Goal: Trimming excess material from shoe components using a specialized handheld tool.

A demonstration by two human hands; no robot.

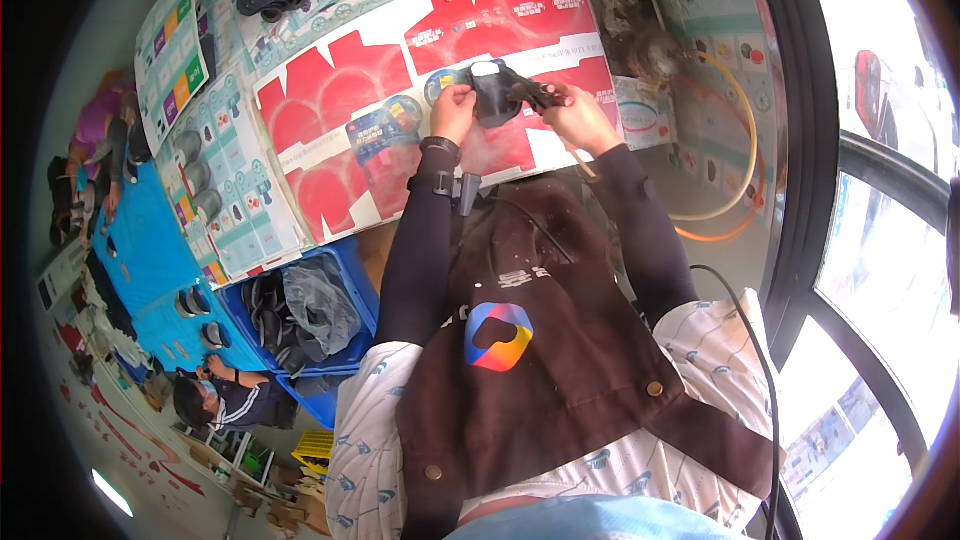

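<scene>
black piece (494, 102) over red-and-white sheet (330, 100), lower edge near, wide room leftward

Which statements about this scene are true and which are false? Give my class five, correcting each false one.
1. The left hand holds the left edge of a black curved piece. True.
2. The right hand is empty. False: the right hand grips a dark object.
3. Both forearms are bare. False: dark sleeves cover them.
4. The brown apron bears a multicoloured emblem. True.
5. The clear plastic bag lies in a yellow crate. False: the clear plastic bag is in a blue crate.
</scene>
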